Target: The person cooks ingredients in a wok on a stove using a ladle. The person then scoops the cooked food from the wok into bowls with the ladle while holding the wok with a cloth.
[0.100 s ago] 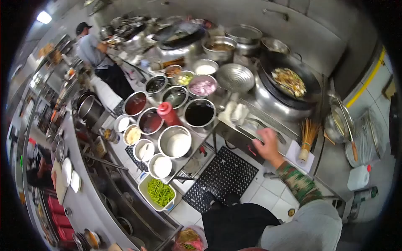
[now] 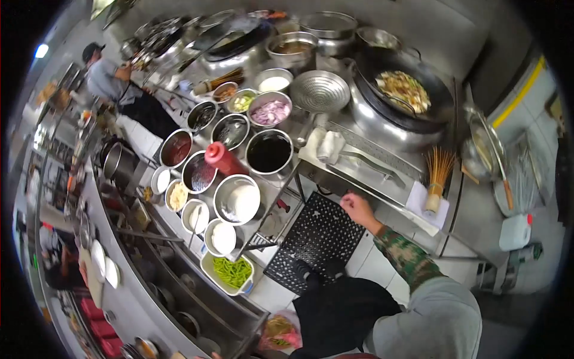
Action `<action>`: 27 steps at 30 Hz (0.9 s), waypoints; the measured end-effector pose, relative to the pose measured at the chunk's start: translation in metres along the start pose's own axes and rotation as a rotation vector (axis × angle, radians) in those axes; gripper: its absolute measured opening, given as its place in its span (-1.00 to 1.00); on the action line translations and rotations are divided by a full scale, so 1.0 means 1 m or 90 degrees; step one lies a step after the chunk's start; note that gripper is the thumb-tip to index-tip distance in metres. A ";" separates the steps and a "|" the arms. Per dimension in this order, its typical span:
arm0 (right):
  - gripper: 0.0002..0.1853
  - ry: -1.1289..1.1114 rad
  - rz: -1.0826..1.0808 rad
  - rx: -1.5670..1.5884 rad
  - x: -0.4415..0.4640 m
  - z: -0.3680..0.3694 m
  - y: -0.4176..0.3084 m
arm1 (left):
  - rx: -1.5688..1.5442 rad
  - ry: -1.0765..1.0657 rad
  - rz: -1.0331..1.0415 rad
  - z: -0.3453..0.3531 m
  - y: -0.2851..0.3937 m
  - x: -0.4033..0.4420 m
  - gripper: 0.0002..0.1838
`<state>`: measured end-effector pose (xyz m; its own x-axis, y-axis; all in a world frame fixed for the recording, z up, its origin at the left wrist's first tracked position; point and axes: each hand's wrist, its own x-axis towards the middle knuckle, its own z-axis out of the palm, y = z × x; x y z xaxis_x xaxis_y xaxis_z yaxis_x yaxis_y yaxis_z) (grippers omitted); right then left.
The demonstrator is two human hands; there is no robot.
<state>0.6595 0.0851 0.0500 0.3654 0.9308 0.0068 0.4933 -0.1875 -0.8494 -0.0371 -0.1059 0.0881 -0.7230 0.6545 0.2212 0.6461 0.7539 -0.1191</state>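
Note:
My right hand [image 2: 357, 212], in a camouflage sleeve, hangs in the air off the front edge of the steel stove. Its fingers are loosely bent, with nothing seen in them. Near it, on the stove's front ledge, lie a curved metal handle [image 2: 378, 166] and a folded white cloth [image 2: 330, 147]. A bamboo wok brush [image 2: 437, 179] rests on a white pad to the right. Behind the ledge, a wok [image 2: 440, 99] holds sliced food [image 2: 402, 90], with a ladle partly in it. At the bottom edge, only a blurred sliver of what may be my left hand [image 2: 216, 355] shows.
Left of the stove, a trolley carries steel pots of sauces, a red squeeze bottle [image 2: 224, 158], chopped onion [image 2: 270, 112] and a perforated ladle [image 2: 320, 91]. Green beans [image 2: 232, 272] fill a basin below. A black mat [image 2: 317, 242] covers the floor. A co-worker [image 2: 113, 84] stands far left.
My right hand has drawn back from over the stove ledge, to the left and downward. The view has shifted, so the pots and wok sit further left and slightly higher.

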 end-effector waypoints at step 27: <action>-0.65 -0.085 0.209 0.043 -0.114 -0.097 -0.030 | -0.721 -0.227 0.702 -0.182 0.386 -0.049 -0.75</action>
<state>0.6796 -0.0455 0.1259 0.3876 0.8582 -0.3367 0.3123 -0.4659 -0.8279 0.2918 0.1427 0.2077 0.2764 0.9215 0.2726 0.5852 -0.3864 0.7129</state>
